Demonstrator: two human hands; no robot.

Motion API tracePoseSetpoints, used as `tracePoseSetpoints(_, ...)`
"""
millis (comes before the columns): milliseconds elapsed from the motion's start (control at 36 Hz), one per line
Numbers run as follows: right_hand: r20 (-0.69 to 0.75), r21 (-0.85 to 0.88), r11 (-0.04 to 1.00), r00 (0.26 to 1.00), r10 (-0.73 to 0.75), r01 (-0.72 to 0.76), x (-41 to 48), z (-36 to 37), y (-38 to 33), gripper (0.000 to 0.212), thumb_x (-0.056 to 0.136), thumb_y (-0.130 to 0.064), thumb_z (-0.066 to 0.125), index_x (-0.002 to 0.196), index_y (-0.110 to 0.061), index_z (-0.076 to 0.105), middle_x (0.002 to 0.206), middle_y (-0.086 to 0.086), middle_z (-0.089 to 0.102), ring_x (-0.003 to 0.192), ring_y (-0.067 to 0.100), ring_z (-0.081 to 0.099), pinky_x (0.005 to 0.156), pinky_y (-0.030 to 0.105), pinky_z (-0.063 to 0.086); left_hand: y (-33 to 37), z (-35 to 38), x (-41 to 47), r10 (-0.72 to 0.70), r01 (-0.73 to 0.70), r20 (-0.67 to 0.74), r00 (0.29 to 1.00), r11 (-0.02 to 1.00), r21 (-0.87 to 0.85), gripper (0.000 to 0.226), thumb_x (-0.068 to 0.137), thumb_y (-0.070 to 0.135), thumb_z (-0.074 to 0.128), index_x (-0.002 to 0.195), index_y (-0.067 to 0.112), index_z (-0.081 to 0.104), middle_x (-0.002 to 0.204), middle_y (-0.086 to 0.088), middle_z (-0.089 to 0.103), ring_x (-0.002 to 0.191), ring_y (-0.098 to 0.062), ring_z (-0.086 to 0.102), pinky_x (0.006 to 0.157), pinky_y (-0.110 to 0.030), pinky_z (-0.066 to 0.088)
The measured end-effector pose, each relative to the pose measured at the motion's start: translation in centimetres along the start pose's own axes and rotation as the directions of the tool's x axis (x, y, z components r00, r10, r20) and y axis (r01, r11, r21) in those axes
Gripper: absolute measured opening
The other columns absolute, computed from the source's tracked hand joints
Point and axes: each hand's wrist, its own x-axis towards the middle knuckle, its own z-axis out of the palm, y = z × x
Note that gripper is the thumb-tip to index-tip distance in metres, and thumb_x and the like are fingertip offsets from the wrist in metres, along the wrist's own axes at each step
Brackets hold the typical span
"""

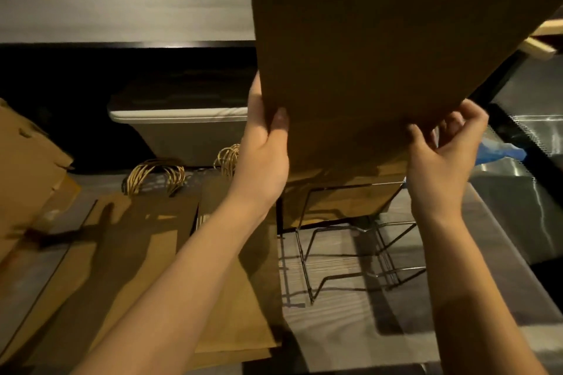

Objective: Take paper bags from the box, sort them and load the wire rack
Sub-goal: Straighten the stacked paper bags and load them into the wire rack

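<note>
While my left hand (263,149) and right hand (441,152) each grip a lower edge of the upright paper bag (365,55) above the wire rack (350,250), I judge loading partly done. The rear slot seems to hold paper and the nearer slots are unfilled. Two piles (137,237) wait on the counter (350,329). The box (24,161) is cut off. I cannot tell whether I hold one bag or several.

No text, label, brand or number can be read anywhere. The raised bag (380,39), the flat bags (146,237) on the bench (350,329) and the box (24,155) at left show only plain brown faces.
</note>
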Motion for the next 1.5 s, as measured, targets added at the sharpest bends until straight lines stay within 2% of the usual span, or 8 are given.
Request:
tracePoseSetpoints(83,-0.002,-0.015,0.999,0.999,0.050,-0.050,0.3,-0.3,2.0,0.043,0.088,0.005,0.053,0.116,-0.019,0.031,0.116,0.000,0.047,0.109,0.004,0.051,0.099,0.022,0.043,-1.5,0.8,0.3,-0.077,0.076,0.028,0.997,0.996,0.047,0.053,0.103,0.021,0.030,0.148,0.042,0.011,0.151,0.015,0.031,0.135,-0.004,0.033,0.106,-0.019,0.031)
tracePoseSetpoints(278,0.050,-0.047,0.976,0.975,0.215,-0.213,-0.2,-1.5,5.3,0.046,0.086,0.000,0.055,0.109,-0.031,0.031,0.131,0.014,0.046,0.118,0.022,0.052,0.103,0.039,0.045,-5.5,1.8,-0.4,-0.276,0.268,0.028,0.961,0.950,0.157,0.051,0.102,0.025,0.036,0.148,0.035,0.017,0.136,0.015,0.046,0.121,-0.001,0.045,0.110,-0.032,0.034)
tracePoseSetpoints(389,0.078,-0.028,0.965,0.962,0.261,-0.260,0.0,-2.1,5.8,0.060,0.090,0.002,0.053,0.132,-0.026,0.022,0.137,0.009,0.045,0.118,0.016,0.054,0.099,0.033,0.048,-6.0,1.7,-0.3,-0.316,0.309,0.011,0.949,0.935,0.172,0.059,0.099,0.026,0.043,0.149,0.035,0.013,0.137,0.009,0.048,0.123,-0.009,0.048,0.106,-0.036,0.040)
tracePoseSetpoints(611,0.197,-0.047,0.959,0.939,0.284,-0.280,2.2,-2.1,5.8,0.055,0.095,-0.018,0.055,0.142,-0.023,0.026,0.133,-0.005,0.049,0.120,0.009,0.050,0.093,0.016,0.045,-5.4,2.0,1.3,-0.282,0.276,0.025,0.959,0.949,0.151,0.054,0.099,0.029,0.045,0.146,0.034,0.020,0.123,0.024,0.048,0.108,0.009,0.046,0.084,-0.007,0.034)
tracePoseSetpoints(833,0.188,-0.035,0.965,0.947,0.262,-0.260,1.9,-1.4,5.2,0.070,0.089,-0.027,0.056,0.146,-0.023,0.016,0.146,-0.002,0.037,0.131,0.012,0.041,0.111,0.033,0.036,-5.2,3.2,0.6,-0.222,0.222,-0.018,0.975,0.968,0.120,0.044,0.102,0.027,0.035,0.128,0.052,0.010,0.135,0.017,0.036,0.118,0.002,0.038,0.101,-0.021,0.028)
tracePoseSetpoints(1000,0.181,-0.045,0.969,0.952,0.247,-0.243,1.5,-1.6,4.9,0.058,0.097,-0.016,0.052,0.144,-0.023,0.019,0.145,-0.002,0.037,0.131,0.010,0.041,0.111,0.030,0.035,-5.3,2.4,0.7,-0.203,0.195,0.039,0.978,0.970,0.147,0.045,0.102,0.024,0.036,0.136,0.045,0.015,0.118,0.032,0.042,0.098,0.027,0.042,0.081,0.005,0.033)
tracePoseSetpoints(1306,0.119,-0.227,0.953,0.966,0.231,-0.200,-2.7,1.7,3.1,0.092,0.089,-0.029,0.059,0.151,-0.026,-0.009,0.161,0.001,-0.002,0.147,0.015,0.005,0.120,0.045,0.014,-6.4,-0.3,-1.8,-0.392,0.391,-0.003,0.920,0.918,0.057,0.055,0.099,0.033,0.041,0.148,0.038,0.017,0.149,0.012,0.034,0.136,-0.006,0.031,0.107,-0.026,0.027)
tracePoseSetpoints(1500,0.283,-0.243,0.962,0.940,0.190,-0.121,-7.1,4.6,0.8,0.086,0.093,-0.018,0.058,0.151,-0.026,-0.005,0.161,-0.002,-0.005,0.146,0.006,-0.004,0.112,0.017,0.006,-6.0,-4.5,-4.8,-0.420,0.423,-0.058,0.905,0.905,0.049,0.051,0.100,0.033,0.039,0.146,0.040,0.021,0.153,0.011,0.028,0.131,0.000,0.029,0.100,-0.020,0.026)
